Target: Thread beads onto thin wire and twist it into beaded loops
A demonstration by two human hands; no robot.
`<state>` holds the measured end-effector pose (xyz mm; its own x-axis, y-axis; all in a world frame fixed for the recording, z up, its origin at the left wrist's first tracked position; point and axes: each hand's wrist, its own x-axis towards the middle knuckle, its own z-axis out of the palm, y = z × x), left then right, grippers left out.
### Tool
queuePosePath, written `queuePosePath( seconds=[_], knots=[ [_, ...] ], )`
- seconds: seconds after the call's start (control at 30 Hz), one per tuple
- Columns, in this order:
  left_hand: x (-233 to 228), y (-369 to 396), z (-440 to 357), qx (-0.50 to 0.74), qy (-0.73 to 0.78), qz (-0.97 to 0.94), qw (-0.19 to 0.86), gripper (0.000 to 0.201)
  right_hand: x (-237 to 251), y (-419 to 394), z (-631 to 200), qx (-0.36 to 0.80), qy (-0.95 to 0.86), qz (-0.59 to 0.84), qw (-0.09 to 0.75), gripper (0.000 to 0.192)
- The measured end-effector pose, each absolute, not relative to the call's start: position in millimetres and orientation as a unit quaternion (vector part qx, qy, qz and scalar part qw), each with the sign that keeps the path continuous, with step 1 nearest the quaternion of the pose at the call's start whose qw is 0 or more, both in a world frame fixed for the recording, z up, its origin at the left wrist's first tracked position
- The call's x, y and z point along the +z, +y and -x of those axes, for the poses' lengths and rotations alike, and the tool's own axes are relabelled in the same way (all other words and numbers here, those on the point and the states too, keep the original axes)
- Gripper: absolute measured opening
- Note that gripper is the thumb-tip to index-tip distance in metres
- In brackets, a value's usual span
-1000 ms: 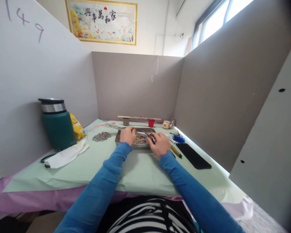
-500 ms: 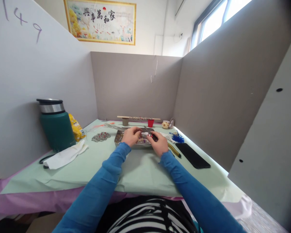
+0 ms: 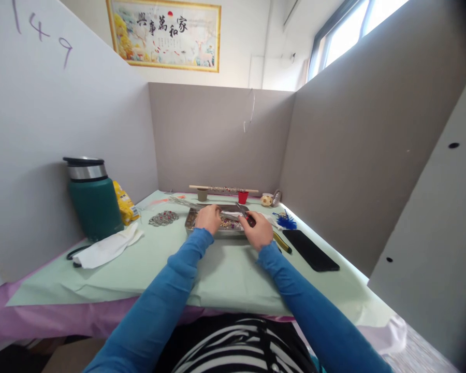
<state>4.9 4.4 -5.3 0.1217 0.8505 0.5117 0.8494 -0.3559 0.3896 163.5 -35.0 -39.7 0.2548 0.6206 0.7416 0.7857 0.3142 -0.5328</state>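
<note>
Both my hands are over a metal tray (image 3: 236, 236) of small mixed beads (image 3: 228, 224). My left hand (image 3: 208, 220) is closed at the tray's left side, its fingertips pressed together; whatever they pinch is too small or hidden to name. In my right hand (image 3: 260, 232), at the tray's right side, is a pair of small pliers (image 3: 251, 220) with dark and red handles, the jaws pointing up and away to the left. A thin silvery strip shows between the hands, too blurred to make out.
Left stand a green bottle (image 3: 95, 210), a white cloth (image 3: 111, 247) and a beaded silver piece (image 3: 163, 218). Behind the tray, a beaded stick (image 3: 223, 188) lies across a brown cup (image 3: 202, 195) and red cup (image 3: 243, 197). Right are yellow-handled pliers (image 3: 282, 242), a blue tassel (image 3: 286, 220) and a black phone (image 3: 310, 250).
My hands have moved slightly apart over the tray. The small whitish thing between my fingertips no longer shows there. My right hand keeps the pliers. The view has shifted slightly.
</note>
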Motion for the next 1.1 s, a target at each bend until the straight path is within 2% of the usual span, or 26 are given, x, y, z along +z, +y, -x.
queuePosePath(
  seconds=[0.1,0.23,0.6,0.7,0.93,1.03,1.1],
  knots=[
    [-5,2,-5,0.302,0.573,-0.762,-0.017,0.028,-39,-36,-164,-0.083,-0.606,0.581,0.536,0.035],
    [-2,-2,-6,0.313,0.574,-0.756,-0.024,0.03,-39,-36,-163,-0.086,-0.604,0.581,0.538,0.035],
    [-3,-9,-6,0.228,0.576,-0.778,-0.104,0.024,-40,-35,-164,-0.084,-0.605,0.579,0.54,0.036],
    [-2,-10,-5,0.216,0.57,-0.787,-0.098,0.021,-41,-35,-164,-0.09,-0.605,0.578,0.54,0.036],
    [-2,-8,-5,0.243,0.565,-0.787,-0.058,0.017,-42,-34,-164,-0.095,-0.61,0.581,0.53,0.034],
    [1,-5,-4,0.344,0.563,-0.751,-0.035,0.026,-42,-34,-164,-0.1,-0.611,0.582,0.528,0.034],
    [3,-2,-2,0.393,0.554,-0.734,0.02,0.028,-42,-34,-164,-0.101,-0.613,0.582,0.525,0.034]
  ],
)
